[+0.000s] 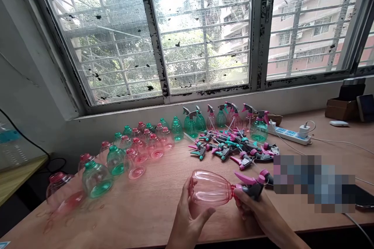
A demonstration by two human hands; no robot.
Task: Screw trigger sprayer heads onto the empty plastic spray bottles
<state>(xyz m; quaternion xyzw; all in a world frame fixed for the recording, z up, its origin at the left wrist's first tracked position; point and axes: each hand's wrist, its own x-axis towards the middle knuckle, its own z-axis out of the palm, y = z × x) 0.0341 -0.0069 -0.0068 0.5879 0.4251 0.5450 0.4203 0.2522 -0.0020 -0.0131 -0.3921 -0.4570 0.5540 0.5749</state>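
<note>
A clear pink spray bottle lies sideways in the air above the table's front part, its base to the left. My left hand grips it around the base end, thumb below. At the neck, my right hand is closed around the collar of a trigger sprayer head, dark grey with a pink lever and nozzle. The head sits at the bottle's mouth; how tightly it is screwed on I cannot tell. Just beyond my hands lies a pile of loose trigger sprayer heads in grey, pink and teal.
Open pink and green bottles stand in rows at the left. Several bottles with sprayer heads line the window wall. A white power strip and its cables lie at the right, near a phone and a brown box.
</note>
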